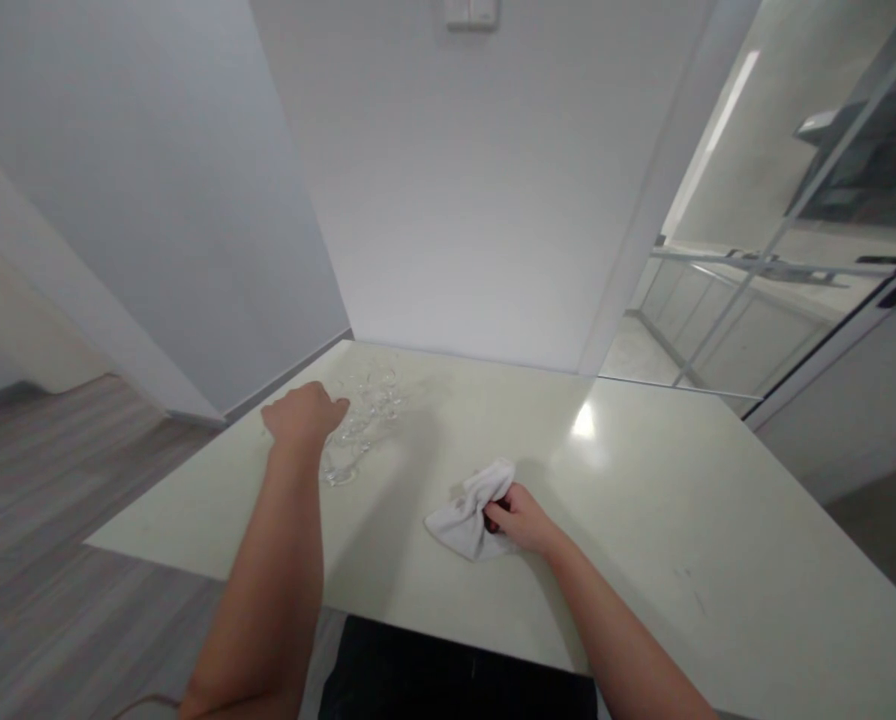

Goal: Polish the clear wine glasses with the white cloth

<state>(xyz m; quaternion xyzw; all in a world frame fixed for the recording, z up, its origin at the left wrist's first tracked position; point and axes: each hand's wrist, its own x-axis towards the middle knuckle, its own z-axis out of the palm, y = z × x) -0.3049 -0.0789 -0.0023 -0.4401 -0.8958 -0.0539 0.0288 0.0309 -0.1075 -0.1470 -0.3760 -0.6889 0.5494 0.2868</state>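
Observation:
Several clear glasses (365, 420) stand in a cluster near the far left corner of a pale table (643, 500). My left hand (304, 412) reaches over them with its fingers curled around the nearest glass. My right hand (519, 518) rests lower on the table, closed on a crumpled white cloth (469, 515) that lies partly on the tabletop.
A white wall (455, 200) rises behind the table. Glass partitions with metal frames (778, 260) stand at the right. Grey wood floor (43, 500) lies to the left. A dark seat (448, 680) shows at the table's near edge.

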